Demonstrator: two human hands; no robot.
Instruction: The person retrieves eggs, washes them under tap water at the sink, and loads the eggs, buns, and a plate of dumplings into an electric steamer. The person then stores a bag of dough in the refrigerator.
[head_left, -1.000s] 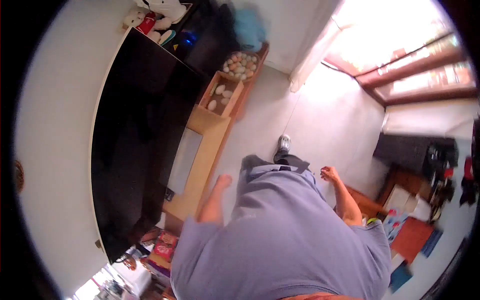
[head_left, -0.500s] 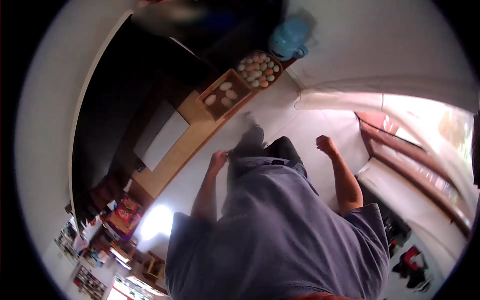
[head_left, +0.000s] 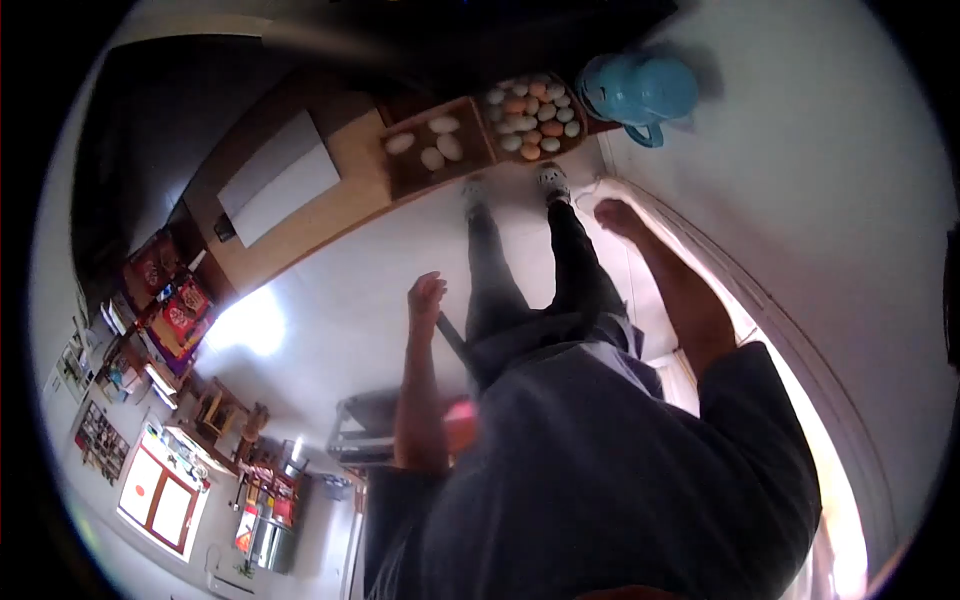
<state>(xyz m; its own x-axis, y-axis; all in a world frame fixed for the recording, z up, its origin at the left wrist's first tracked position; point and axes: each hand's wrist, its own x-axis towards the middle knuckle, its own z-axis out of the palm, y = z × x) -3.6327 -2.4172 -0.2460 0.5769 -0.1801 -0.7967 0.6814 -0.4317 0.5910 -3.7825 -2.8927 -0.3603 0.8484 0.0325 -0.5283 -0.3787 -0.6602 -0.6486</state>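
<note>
My left hand [head_left: 427, 290] hangs beside my left leg, its fingers loosely curled with nothing visible in them. My right hand [head_left: 618, 217] is held forward, below and to the right of a basket [head_left: 583, 135] in the view, apart from it. Its fingers look curled in and nothing shows in them. The basket holds many eggs [head_left: 522, 122] in white, greenish and brown. Beside it on the left is a brown box [head_left: 395, 180] with several larger pale eggs [head_left: 447, 148].
A blue jug [head_left: 650, 88] with a handle stands right of the basket against the wall. A white sheet or panel [head_left: 280, 180] lies on the wooden cabinet top [head_left: 350, 205]. Red packages [head_left: 180, 310] sit at the left. A light curtain hangs at right.
My view has turned and moved nearer to the eggs and jug. My right hand has come forward toward the basket. Both feet now show below the containers.
</note>
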